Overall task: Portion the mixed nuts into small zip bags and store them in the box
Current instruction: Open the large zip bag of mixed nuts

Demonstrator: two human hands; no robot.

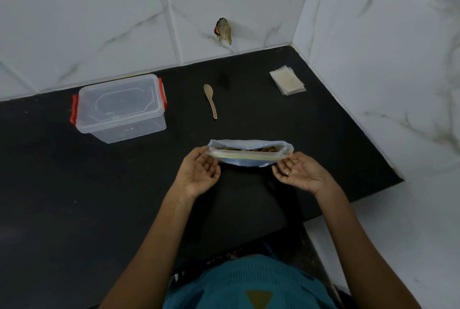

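Observation:
A large clear zip bag of mixed nuts [250, 153] stands on the black counter [99, 196], its mouth partly open with brown nuts showing inside. My left hand [199, 174] pinches the bag's left top corner and my right hand [297, 172] pinches its right top corner, stretching the zip strip between them. A clear plastic box [120, 108] with red clips and its lid on sits at the back left. A wooden spoon [211, 101] lies behind the bag. A small stack of empty zip bags [287, 80] lies at the back right.
White marble-look tiled walls [373, 47] close the counter at the back and right. The counter's right edge runs diagonally near my right hand. A broken hole [224, 31] shows in the back wall tile.

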